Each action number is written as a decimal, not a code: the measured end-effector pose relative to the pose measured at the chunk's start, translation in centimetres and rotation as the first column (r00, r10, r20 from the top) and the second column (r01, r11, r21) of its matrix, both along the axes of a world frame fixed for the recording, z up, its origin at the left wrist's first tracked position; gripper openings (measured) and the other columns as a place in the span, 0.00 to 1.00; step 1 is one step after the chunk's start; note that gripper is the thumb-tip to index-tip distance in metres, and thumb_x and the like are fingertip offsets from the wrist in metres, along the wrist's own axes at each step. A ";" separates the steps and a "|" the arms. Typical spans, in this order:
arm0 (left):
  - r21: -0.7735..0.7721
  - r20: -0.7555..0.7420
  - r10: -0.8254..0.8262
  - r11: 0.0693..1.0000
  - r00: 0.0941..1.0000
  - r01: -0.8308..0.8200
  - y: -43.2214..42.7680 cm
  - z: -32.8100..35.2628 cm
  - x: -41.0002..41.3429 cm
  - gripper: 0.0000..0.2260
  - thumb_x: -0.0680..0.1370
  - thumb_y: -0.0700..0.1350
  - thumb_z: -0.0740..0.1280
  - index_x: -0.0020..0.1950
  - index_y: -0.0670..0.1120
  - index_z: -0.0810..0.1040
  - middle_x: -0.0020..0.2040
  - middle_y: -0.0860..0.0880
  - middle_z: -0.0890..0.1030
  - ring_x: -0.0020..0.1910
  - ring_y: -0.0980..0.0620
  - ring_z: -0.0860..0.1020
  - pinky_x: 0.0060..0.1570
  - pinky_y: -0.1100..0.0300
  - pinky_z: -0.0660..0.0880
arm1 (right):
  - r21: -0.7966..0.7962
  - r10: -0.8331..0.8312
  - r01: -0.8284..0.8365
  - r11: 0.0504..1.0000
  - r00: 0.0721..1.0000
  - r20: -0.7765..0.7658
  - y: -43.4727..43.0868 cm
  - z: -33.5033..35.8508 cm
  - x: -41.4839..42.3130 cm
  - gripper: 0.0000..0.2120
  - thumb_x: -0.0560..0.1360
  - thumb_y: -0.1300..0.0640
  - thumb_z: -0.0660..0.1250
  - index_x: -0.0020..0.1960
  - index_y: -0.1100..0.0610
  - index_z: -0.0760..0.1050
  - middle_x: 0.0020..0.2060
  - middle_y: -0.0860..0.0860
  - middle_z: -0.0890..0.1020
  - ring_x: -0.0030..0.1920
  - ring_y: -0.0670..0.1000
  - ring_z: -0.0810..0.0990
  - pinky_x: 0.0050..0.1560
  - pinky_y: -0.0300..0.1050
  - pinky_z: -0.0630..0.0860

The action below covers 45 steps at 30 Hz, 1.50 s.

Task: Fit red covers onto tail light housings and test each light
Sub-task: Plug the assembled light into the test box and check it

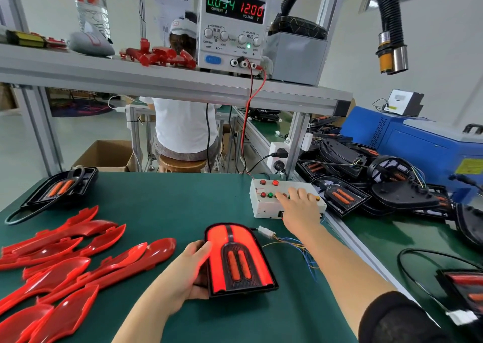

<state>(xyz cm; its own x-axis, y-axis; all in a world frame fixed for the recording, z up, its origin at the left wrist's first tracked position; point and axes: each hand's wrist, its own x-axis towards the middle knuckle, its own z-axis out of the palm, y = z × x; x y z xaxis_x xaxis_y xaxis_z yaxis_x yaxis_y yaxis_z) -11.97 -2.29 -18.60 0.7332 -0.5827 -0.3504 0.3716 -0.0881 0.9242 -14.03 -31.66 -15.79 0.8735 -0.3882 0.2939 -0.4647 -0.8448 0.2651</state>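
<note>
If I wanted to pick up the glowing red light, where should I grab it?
Probably the light's long left edge, coming from the left, as the left hand does: that side is free, while wires trail from its far right corner.

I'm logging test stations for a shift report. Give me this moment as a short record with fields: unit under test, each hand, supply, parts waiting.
unit: tail light, cover on, glowing red, flat on the mat
left hand: grips the light's left edge
right hand: fingers rest on the switch box buttons
supply: power supply reads 12.00 V
wiring: white connector by the light's far right corner, coloured wires trailing right
waiting: loose red covers at left; black housings piled at right
</note>
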 end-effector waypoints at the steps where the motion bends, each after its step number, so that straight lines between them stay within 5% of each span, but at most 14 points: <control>1: 0.002 0.002 0.002 1.000 1.000 -0.002 0.0 0.0 0.0 0.11 0.82 0.53 0.59 0.62 0.52 0.71 0.47 0.44 0.85 0.41 0.43 0.84 0.39 0.48 0.80 | -0.002 0.000 0.000 1.000 1.000 0.000 0.0 0.0 0.0 0.29 0.76 0.59 0.59 0.75 0.45 0.59 0.64 0.51 0.69 0.62 0.56 0.65 0.60 0.51 0.63; 7: -0.013 -0.007 0.011 1.000 1.000 -0.011 -0.1 -0.1 0.1 0.11 0.81 0.53 0.60 0.62 0.52 0.72 0.48 0.46 0.85 0.44 0.42 0.84 0.39 0.46 0.81 | 0.168 -0.023 0.017 0.986 0.999 0.030 -0.8 0.0 -0.5 0.30 0.77 0.59 0.58 0.76 0.44 0.57 0.69 0.50 0.65 0.66 0.56 0.63 0.64 0.52 0.62; 11: -0.025 -0.017 -0.002 1.000 1.000 0.002 0.1 -0.2 0.2 0.11 0.81 0.54 0.61 0.61 0.52 0.73 0.48 0.46 0.85 0.45 0.42 0.84 0.39 0.47 0.80 | 0.232 -0.204 0.161 0.959 0.963 0.176 -3.2 -0.1 -2.8 0.26 0.77 0.58 0.60 0.74 0.48 0.61 0.71 0.51 0.65 0.67 0.56 0.64 0.64 0.50 0.64; 15: -0.025 -0.019 -0.005 1.000 1.000 0.004 0.0 -0.3 0.3 0.12 0.81 0.54 0.61 0.62 0.52 0.72 0.48 0.46 0.85 0.45 0.42 0.84 0.38 0.48 0.80 | 0.223 -0.294 0.270 0.937 0.952 0.083 -5.0 0.1 -4.2 0.28 0.78 0.56 0.59 0.76 0.46 0.58 0.72 0.51 0.62 0.70 0.55 0.61 0.67 0.50 0.62; 26: -0.018 -0.010 -0.011 1.000 1.000 0.011 -0.1 0.0 0.0 0.11 0.82 0.53 0.59 0.62 0.50 0.72 0.47 0.43 0.85 0.42 0.42 0.84 0.38 0.49 0.80 | -0.090 -0.192 0.192 0.977 0.981 0.006 -5.5 -0.1 -4.5 0.27 0.77 0.58 0.58 0.75 0.47 0.59 0.68 0.50 0.68 0.65 0.55 0.66 0.61 0.49 0.64; 33: -0.024 -0.019 0.000 1.000 1.000 0.000 -0.1 0.0 0.1 0.11 0.82 0.53 0.60 0.62 0.52 0.72 0.47 0.45 0.85 0.45 0.41 0.84 0.39 0.48 0.80 | 0.068 -0.241 0.238 0.969 0.970 0.032 -5.3 0.5 -3.5 0.27 0.77 0.57 0.60 0.74 0.46 0.60 0.70 0.51 0.66 0.67 0.55 0.64 0.64 0.51 0.63; 39: -0.032 -0.016 -0.006 0.999 1.000 0.005 0.1 -0.1 0.1 0.12 0.81 0.54 0.60 0.63 0.52 0.71 0.48 0.46 0.85 0.45 0.42 0.84 0.39 0.47 0.80 | 0.169 -0.002 -0.004 0.986 0.999 0.037 -2.6 1.0 -0.8 0.31 0.74 0.65 0.58 0.73 0.43 0.61 0.72 0.51 0.63 0.70 0.56 0.59 0.68 0.52 0.59; 45: -0.033 -0.014 -0.010 0.999 1.000 0.009 0.1 0.0 0.2 0.13 0.81 0.54 0.61 0.64 0.52 0.71 0.49 0.47 0.85 0.46 0.42 0.84 0.39 0.47 0.81 | 0.164 0.032 -0.027 0.986 0.999 -0.029 -1.7 1.0 0.2 0.34 0.74 0.66 0.57 0.74 0.39 0.60 0.73 0.50 0.61 0.70 0.56 0.59 0.68 0.52 0.59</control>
